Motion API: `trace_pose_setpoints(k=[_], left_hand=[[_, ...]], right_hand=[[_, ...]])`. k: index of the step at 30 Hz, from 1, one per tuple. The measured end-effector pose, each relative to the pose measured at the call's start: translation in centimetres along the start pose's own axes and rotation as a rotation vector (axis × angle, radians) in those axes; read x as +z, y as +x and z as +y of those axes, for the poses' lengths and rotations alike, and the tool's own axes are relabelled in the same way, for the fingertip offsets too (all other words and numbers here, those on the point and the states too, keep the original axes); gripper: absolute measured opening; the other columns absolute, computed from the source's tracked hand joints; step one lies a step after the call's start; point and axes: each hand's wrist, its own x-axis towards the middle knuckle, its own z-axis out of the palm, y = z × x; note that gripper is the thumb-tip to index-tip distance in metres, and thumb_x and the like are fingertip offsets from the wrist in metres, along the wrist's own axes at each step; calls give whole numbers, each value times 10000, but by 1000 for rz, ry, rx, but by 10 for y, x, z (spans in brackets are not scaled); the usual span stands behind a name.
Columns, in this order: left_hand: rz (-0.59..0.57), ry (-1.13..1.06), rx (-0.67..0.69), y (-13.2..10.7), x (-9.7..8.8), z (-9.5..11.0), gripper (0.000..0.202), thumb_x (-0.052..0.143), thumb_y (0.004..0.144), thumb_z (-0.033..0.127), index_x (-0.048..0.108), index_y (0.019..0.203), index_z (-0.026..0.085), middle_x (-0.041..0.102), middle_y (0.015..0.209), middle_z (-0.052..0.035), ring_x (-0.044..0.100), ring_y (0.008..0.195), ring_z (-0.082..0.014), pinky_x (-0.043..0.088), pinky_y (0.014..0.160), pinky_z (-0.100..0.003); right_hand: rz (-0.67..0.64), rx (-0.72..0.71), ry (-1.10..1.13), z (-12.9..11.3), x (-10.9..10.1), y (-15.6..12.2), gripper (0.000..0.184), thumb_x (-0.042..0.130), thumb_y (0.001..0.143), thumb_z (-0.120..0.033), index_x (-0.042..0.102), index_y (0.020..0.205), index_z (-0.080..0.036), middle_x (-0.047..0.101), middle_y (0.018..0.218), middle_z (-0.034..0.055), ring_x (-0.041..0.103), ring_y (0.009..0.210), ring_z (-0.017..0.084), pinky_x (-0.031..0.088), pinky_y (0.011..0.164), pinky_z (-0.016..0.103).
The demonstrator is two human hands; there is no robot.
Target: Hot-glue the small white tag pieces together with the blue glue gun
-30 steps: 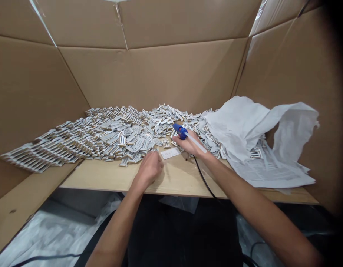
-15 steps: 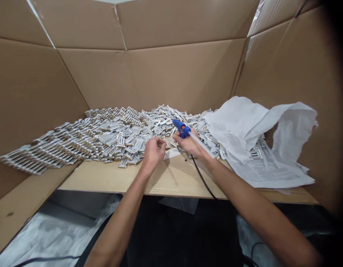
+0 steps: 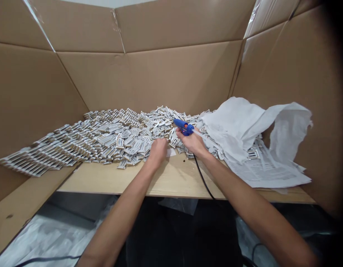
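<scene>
A spread of small white-and-wood cut pieces (image 3: 124, 141), many arch-shaped, covers the back of the plywood table (image 3: 132, 180). My right hand (image 3: 191, 142) grips a blue hot glue gun (image 3: 184, 127), whose clear glue stick points toward the white sheets. My left hand (image 3: 158, 151) rests at the front edge of the pile with its fingers curled down among the pieces; whether they hold one is hidden. Just right of it lies a small white card (image 3: 171, 152), partly covered by pieces and close to my left hand.
Crumpled white paper (image 3: 232, 128) and a printed sheet (image 3: 266, 174) lie on the right, with more pieces among them. A black cord (image 3: 201, 175) runs from the glue gun over the table's front edge. Cardboard walls (image 3: 149, 79) enclose the back and sides.
My left hand has moved forward from the bare table onto the pile's edge, now over part of the card. My right hand and the glue gun have shifted slightly right.
</scene>
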Motion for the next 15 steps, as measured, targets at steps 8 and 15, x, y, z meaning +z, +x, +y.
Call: trace_pose_setpoints(k=[8,15], left_hand=[[266,-994,-323,-52,-13,-4,186,624,887,267,671,1008,134,752,859,-111,737,713,-254,583,694,-361],[187,-1501,-409,-93,-4,-3,455,834,743,290,623,1104,111,762,931,-127,764,752,-245,631,801,-400]], right_hand=[[-278,-82,118,-11,3,-10,186,734,862,-370,783,997,-251,778,980,31,699,868,210,519,820,333],[-405,-225,-12,-8,21,-29,250,715,860,-428,712,795,-187,620,655,-14,499,595,133,361,558,270]])
